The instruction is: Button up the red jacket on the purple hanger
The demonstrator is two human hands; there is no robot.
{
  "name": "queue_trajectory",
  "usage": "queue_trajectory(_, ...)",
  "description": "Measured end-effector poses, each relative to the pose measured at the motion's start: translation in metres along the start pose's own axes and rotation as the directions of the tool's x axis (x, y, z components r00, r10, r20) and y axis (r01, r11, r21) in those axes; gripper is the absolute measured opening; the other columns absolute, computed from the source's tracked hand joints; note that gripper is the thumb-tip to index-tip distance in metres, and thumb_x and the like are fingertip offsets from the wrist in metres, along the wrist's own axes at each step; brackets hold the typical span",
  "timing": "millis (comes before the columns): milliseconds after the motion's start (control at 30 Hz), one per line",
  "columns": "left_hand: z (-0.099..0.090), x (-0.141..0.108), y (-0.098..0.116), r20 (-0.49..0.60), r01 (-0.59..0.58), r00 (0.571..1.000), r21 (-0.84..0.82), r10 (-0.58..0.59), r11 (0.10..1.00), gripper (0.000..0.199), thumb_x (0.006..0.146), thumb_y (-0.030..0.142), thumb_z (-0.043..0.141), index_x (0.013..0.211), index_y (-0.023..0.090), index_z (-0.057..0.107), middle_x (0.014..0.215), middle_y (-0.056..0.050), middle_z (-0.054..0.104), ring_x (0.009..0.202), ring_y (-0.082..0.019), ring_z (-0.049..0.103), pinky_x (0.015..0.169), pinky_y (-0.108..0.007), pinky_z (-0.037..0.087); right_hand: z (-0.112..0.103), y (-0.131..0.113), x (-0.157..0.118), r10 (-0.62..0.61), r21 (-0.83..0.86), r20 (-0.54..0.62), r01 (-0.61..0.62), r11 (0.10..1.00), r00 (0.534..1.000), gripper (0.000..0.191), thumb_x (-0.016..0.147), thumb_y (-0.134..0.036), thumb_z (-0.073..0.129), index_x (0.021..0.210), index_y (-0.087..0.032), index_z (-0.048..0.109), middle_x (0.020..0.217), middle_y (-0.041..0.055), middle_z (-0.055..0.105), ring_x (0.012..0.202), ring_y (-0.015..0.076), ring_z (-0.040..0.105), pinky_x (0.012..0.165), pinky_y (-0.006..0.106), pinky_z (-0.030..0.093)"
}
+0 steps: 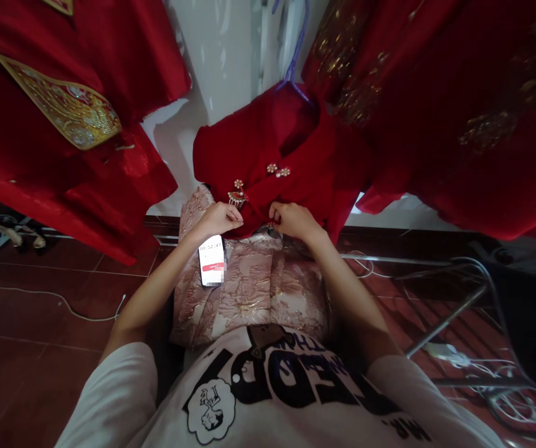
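Note:
A red garment (261, 149) hangs in front of me on a purple hanger (293, 68), its lower part resting over a pink brocade fabric (249, 286) on my lap. Flower-shaped ornaments (277, 170) and a fringed brooch (236, 198) decorate its front. My left hand (225, 218) is closed at the garment's lower left, just below the brooch; anything between its fingertips is too small to make out. With fingers curled in, my right hand (292, 219) grips the garment's lower part, beside a small ornament (271, 226) partly hidden by the fingers.
A lit phone (211, 261) lies on the brocade under my left wrist. Red embroidered garments (76, 106) hang at both sides. A metal-framed chair (492, 280) stands at right above tangled white cables (505, 379). Another cable (62, 298) crosses the tiled floor.

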State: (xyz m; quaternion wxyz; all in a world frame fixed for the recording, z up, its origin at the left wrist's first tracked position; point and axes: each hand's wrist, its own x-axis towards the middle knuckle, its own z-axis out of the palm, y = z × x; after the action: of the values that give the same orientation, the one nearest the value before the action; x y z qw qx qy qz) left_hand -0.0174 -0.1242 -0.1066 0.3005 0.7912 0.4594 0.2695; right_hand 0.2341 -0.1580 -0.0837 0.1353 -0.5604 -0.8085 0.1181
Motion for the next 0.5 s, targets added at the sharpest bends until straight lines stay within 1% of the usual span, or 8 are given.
queue_trajectory(67,0.000,0.000,0.000,0.016,0.007,1.000,-0.007,-0.007,1.000,0.008,0.071,0.015,0.075,0.077,0.019,0.079,0.078,-0.008,0.081,0.069,-0.019,0.077,0.062,-0.027,0.056,-0.005,0.005,0.001,-0.053,0.150,0.021,0.049,0.987,0.998,0.024,0.079,-0.008,0.070,0.100,-0.018,0.068,0.089,0.0035,0.076,0.078,0.0164,0.069,0.068,0.027,0.046)
queue_trajectory(133,0.000,0.000,0.000,0.043,0.002,0.999,-0.019,-0.002,1.000,0.010,0.072,0.015,0.075,0.080,0.018,0.081,0.079,-0.008,0.082,0.071,-0.019,0.077,0.063,-0.027,0.058,-0.012,0.010,0.001,-0.132,0.306,0.050,0.111,0.946,0.990,0.018,0.079,-0.013,0.072,0.097,-0.017,0.068,0.086,0.0019,0.075,0.073,0.0133,0.067,0.068,0.025,0.047)
queue_trajectory(200,0.000,0.000,-0.001,0.061,-0.012,0.998,-0.039,0.015,0.999,0.013,0.073,0.015,0.074,0.082,0.019,0.082,0.079,-0.007,0.082,0.071,-0.019,0.078,0.064,-0.027,0.059,-0.016,0.011,0.000,-0.211,0.401,0.078,0.163,0.901,0.974,0.010,0.082,-0.016,0.070,0.091,-0.018,0.071,0.085,0.0012,0.076,0.073,0.0121,0.068,0.071,0.025,0.049)
queue_trajectory(233,0.001,0.000,-0.002,0.062,-0.019,0.998,-0.049,0.022,0.999,0.015,0.072,0.014,0.073,0.083,0.019,0.083,0.079,-0.007,0.082,0.070,-0.019,0.078,0.065,-0.027,0.060,-0.017,0.010,0.000,-0.242,0.426,0.083,0.185,0.886,0.967,0.008,0.083,-0.017,0.069,0.090,-0.018,0.074,0.086,0.0011,0.077,0.075,0.0120,0.069,0.074,0.025,0.050)
queue_trajectory(300,0.002,0.001,-0.003,0.053,-0.020,0.998,-0.061,0.024,0.998,0.018,0.071,0.012,0.072,0.082,0.020,0.083,0.079,-0.006,0.082,0.070,-0.019,0.078,0.065,-0.028,0.061,-0.012,0.005,0.001,-0.277,0.455,0.065,0.219,0.863,0.959,0.014,0.086,-0.019,0.068,0.092,-0.019,0.080,0.090,0.0017,0.080,0.079,0.0125,0.070,0.078,0.026,0.052)
queue_trajectory(400,0.003,0.002,-0.003,0.051,0.000,0.999,-0.060,0.003,0.998,0.019,0.067,0.008,0.073,0.079,0.019,0.083,0.079,-0.006,0.082,0.071,-0.019,0.078,0.067,-0.027,0.061,0.002,-0.005,0.005,-0.277,0.482,-0.010,0.248,0.840,0.961,0.021,0.090,-0.024,0.068,0.104,-0.021,0.084,0.102,0.0042,0.081,0.084,0.0137,0.072,0.081,0.027,0.055)
queue_trajectory(500,0.002,0.002,0.001,0.050,0.031,0.998,-0.040,-0.029,0.999,0.014,0.067,0.007,0.076,0.072,0.019,0.082,0.077,-0.006,0.082,0.069,-0.019,0.077,0.066,-0.027,0.061,0.017,-0.012,0.009,-0.276,0.491,-0.024,0.252,0.834,0.961,0.025,0.093,-0.022,0.066,0.110,-0.020,0.083,0.110,0.0053,0.081,0.086,0.0136,0.073,0.081,0.027,0.058)
